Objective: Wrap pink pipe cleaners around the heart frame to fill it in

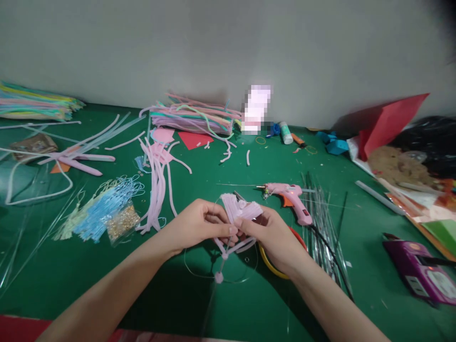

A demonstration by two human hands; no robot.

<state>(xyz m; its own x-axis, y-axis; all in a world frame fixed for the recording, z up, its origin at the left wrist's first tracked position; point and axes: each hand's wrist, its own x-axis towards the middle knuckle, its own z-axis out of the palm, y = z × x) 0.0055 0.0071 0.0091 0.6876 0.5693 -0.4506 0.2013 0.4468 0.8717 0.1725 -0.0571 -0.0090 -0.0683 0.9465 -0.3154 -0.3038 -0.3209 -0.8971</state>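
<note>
Both hands meet over the middle of the table, pinching a pale pink pipe-cleaner craft piece between them. My left hand is closed on its left side, thumb and fingertips near the centre. My right hand is closed on the right side, thumb laid across the front. Flat ribbed pink lobes stick up above the fingers, and thin pink strips hang below. A clear wire hoop loops around the piece, with a small pink knob at its lower edge. Some of the piece is hidden behind the fingers.
A pink hot glue gun lies right of my hands, beside clear sticks and a yellow-red ring. Left are pink pipe cleaners, blue tassels and a bag of gold beads. A purple device sits far right.
</note>
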